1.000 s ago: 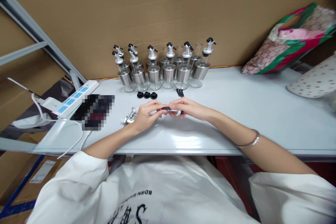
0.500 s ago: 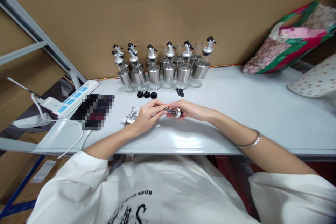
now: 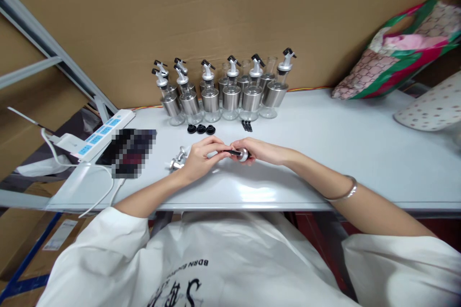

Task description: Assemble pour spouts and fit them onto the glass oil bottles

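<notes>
from afar i see the right hand (image 3: 261,150) clamped on a silver pourer spout (image 3: 244,154) — the left hand (image 3: 200,159) pinching a black lever (image 3: 235,152). black stoppers (image 3: 200,129) lie beyond.

And round it comes! The silver pourer (image 3: 244,154), at the centre of the frame, now turns its round collar to the camera, where a second ago only a thin pale rim shows. Its black lever (image 3: 234,152) now shows longer between the fingertips, darker and closer to level than half a second back. The right hand (image 3: 262,150) curls tighter, its fingers more bent than a second ago. And the view shifts slightly: the patterned bag (image 3: 378,69), upper right, sits a touch higher in the frame.
</notes>
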A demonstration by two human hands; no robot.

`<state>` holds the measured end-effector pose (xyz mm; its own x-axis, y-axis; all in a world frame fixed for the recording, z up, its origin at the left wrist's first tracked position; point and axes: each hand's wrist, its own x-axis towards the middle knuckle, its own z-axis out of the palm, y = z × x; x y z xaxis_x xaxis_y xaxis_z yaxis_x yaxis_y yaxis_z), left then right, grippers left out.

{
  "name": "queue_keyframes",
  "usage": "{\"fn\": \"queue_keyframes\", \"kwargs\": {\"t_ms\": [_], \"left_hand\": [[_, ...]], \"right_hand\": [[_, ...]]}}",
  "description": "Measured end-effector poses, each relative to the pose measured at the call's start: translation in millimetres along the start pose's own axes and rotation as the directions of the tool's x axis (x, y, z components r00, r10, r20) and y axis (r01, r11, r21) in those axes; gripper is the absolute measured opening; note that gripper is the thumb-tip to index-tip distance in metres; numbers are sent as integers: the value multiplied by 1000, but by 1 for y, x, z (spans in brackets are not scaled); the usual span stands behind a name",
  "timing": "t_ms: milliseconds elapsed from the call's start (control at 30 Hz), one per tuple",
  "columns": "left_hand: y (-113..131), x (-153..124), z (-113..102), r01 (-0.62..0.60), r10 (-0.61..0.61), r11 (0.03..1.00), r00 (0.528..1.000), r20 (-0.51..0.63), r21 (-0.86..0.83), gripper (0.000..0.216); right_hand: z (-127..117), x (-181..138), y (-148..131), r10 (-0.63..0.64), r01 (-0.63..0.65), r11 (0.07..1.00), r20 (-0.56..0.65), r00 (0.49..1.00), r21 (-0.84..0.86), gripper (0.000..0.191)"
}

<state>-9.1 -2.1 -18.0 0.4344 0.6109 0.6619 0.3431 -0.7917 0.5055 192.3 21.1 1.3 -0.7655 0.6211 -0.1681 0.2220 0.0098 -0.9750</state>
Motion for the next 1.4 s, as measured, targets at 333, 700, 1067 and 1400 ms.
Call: {"fn": "queue_keyframes", "kwargs": {"t_ms": [333,700,1067,1400], "left_hand": [[-2,0,2,122,-120,985,993,17,-126,15],[1,1,1,107,-106,982,994,17,-153,16],[2,0,1,65,-67,993,998,-15,-97,11],[3,1,1,57,-59,997,998,-33,-58,9]], "right_hand": [[-1,-1,0,26,-25,996,13,1000,-85,34],[1,-3,-6,14,-13,997,11,1000,-72,31],[0,-4,-5,13,-11,996,16,1000,-83,31],[3,-5,-11,44,-45,995,-20,999,-85,22]]}}
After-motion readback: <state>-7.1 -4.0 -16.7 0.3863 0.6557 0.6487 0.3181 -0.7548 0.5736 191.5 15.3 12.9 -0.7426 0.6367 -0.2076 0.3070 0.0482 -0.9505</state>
